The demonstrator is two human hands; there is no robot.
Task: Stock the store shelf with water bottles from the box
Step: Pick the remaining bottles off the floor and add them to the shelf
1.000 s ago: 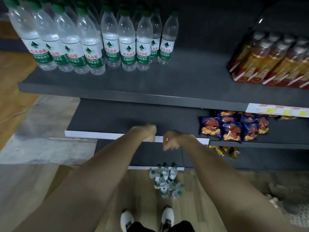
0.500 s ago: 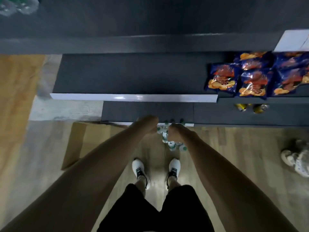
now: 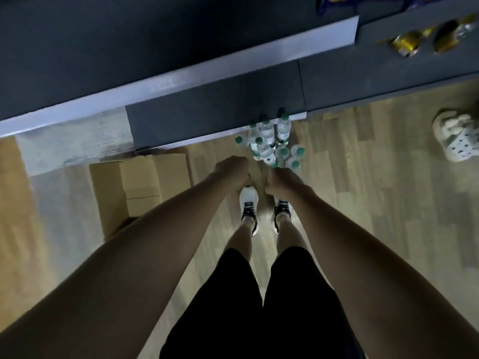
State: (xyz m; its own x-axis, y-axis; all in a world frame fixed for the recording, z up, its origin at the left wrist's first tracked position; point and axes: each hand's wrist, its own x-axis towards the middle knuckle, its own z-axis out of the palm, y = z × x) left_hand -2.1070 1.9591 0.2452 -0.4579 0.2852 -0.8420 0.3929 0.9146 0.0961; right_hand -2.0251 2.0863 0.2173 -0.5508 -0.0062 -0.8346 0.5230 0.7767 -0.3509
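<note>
Several clear water bottles with green caps stand in a cluster on the wooden floor against the base of the dark shelf unit. My left hand hangs just left of and below the cluster, fingers curled, holding nothing. My right hand hangs close under the nearest bottles, fingers curled too, also holding nothing. A brown cardboard box lies on the floor to the left of my hands.
My feet in white shoes stand right below the hands. A pale shoe of someone else is at the right. Yellow bottles sit on a low shelf at the upper right.
The view has swung down from the stocked shelf to the floor. Both hands have dropped from shelf height to just above the bottle cluster, still holding nothing.
</note>
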